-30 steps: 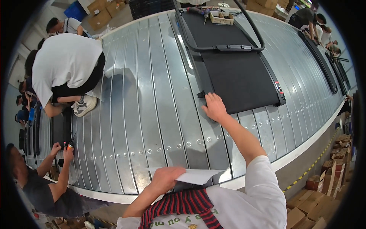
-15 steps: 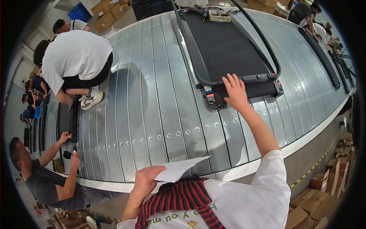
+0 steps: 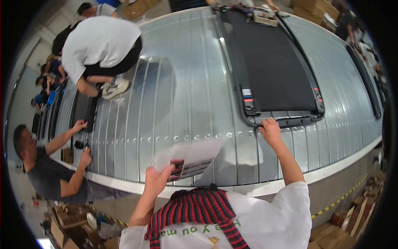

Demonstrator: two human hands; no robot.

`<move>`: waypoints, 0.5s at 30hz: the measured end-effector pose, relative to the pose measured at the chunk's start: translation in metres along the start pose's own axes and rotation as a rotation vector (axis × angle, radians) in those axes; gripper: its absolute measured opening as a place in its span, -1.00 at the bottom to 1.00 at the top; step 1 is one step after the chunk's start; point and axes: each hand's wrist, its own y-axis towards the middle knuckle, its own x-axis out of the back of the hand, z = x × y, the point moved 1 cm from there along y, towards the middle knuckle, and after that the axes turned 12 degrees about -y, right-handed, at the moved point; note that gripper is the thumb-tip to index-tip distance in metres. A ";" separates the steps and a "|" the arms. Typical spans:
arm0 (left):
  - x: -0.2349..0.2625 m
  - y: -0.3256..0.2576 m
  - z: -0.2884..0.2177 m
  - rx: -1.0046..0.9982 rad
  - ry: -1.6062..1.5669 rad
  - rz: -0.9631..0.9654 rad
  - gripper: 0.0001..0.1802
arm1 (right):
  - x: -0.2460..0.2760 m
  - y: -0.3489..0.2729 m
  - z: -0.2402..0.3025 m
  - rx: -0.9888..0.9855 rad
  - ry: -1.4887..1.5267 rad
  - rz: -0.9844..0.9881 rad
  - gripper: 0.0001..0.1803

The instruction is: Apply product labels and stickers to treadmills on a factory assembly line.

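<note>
My left hand (image 3: pixel 156 179) pinches a white printed sheet (image 3: pixel 199 151) between thumb and fingers. The sheet is tilted and slightly blurred above the near edge of the metal-slatted table (image 3: pixel 182 108). Ahead and to the right lies a black treadmill (image 3: pixel 273 66), its belt facing up. A black tubular handrail (image 3: pixel 304 120) lies down around the treadmill's near end. At the near left corner of that rail, my right hand (image 3: pixel 270 131) has its fingers curled over the bar. Labels in white and red (image 3: pixel 248 101) show on the treadmill's near left corner.
A box of small parts (image 3: pixel 265 18) and tools sit at the treadmill's far end. On the left, a person in white (image 3: pixel 101 43) crouches on the table and another (image 3: pixel 49 166) works with a power tool. Cardboard (image 3: pixel 331 234) lies on the floor at right.
The handrail has come down from its raised position to lie around the deck. My right hand has gone from spread fingers to curled over the bar. The sheet has turned, showing print.
</note>
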 end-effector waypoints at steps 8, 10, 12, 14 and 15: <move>0.017 0.022 0.036 0.072 -0.648 -0.126 -0.66 | 0.054 0.000 0.125 -0.196 1.310 0.357 -0.69; 0.022 0.020 0.039 0.056 -0.738 -0.070 -0.66 | 0.062 -0.007 0.163 -0.185 1.471 0.408 -0.67; 0.028 0.017 0.039 0.066 -0.771 -0.047 -0.65 | 0.068 -0.014 0.192 -0.085 1.632 0.490 -0.63; 0.036 0.014 0.040 0.091 -0.803 -0.015 -0.63 | 0.086 -0.017 0.213 -0.097 1.606 0.524 -0.63; 0.041 0.013 0.042 0.085 -0.810 -0.013 -0.63 | 0.094 -0.017 0.224 -0.110 1.587 0.556 -0.63</move>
